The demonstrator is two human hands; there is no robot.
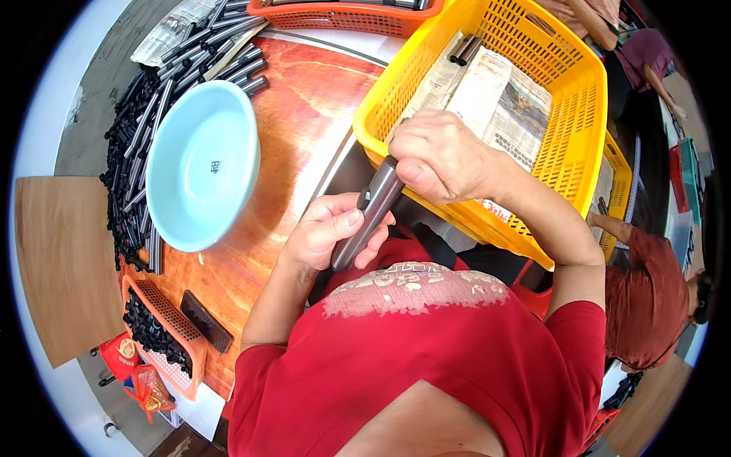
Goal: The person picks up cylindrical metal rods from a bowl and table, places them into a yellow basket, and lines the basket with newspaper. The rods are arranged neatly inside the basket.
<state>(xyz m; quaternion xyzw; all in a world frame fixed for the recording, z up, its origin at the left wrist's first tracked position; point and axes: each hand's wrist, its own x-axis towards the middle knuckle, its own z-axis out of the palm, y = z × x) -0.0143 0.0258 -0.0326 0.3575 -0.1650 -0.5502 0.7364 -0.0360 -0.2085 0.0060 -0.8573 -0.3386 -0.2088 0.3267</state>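
Observation:
A dark grey tube (pixel 379 199) slants between my two hands in front of my chest. My left hand (pixel 326 230) grips its lower part, thumb on the near side and fingertips showing past the tube. Beside that thumb, a small black piece (pixel 365 199) sticks out from the tube's side. My right hand (pixel 445 158) is closed around the upper end, which it hides. Just beyond the right hand stands a yellow basket (pixel 560 135) lined with newspaper (pixel 525 114). Short dark tubes (pixel 465 50) lie in its far left corner.
A light blue basin (pixel 202 164) stands left on the wooden table (pixel 293 99), against a heap of dark tubes and black pieces (pixel 131 171). Nearer are an orange basket (pixel 196 352) of small black parts and a dark phone (pixel 206 321). A red basket (pixel 339 20) is at the back; co-workers sit right.

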